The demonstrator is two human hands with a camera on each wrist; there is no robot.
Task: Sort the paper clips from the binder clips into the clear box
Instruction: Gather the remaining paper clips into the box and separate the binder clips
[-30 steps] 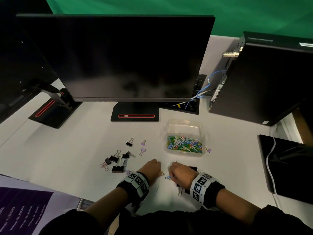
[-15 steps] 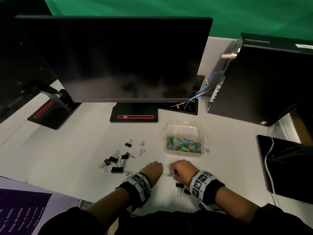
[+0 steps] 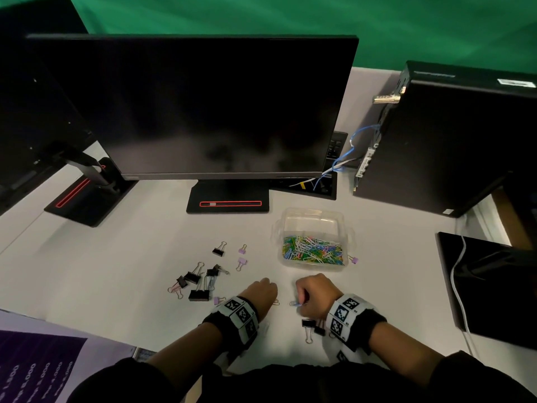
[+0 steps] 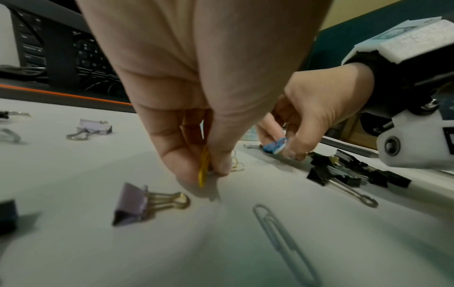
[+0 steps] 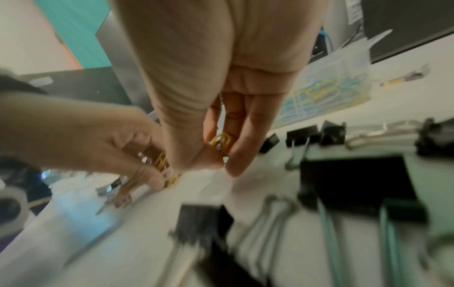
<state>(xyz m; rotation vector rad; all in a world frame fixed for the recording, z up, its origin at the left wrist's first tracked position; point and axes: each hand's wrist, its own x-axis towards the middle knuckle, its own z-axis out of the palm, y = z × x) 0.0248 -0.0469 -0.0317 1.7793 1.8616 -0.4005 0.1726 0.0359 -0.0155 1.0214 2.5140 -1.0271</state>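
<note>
A white desk (image 3: 116, 271) with a dark monitor (image 3: 203, 106) stands before a green backdrop (image 3: 290, 18)

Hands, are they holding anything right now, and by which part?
Left hand pinches a yellow paper clip by its upper part between thumb and fingertips. Right hand pinches a blue paper clip by one end.

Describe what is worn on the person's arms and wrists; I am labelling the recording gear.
Both hands are bare. The left wrist band and right wrist band are black cuffs carrying white blocks printed with black square markers. A white camera housing hangs under the right one. Dark sleeves cover the upper forearms.
</note>
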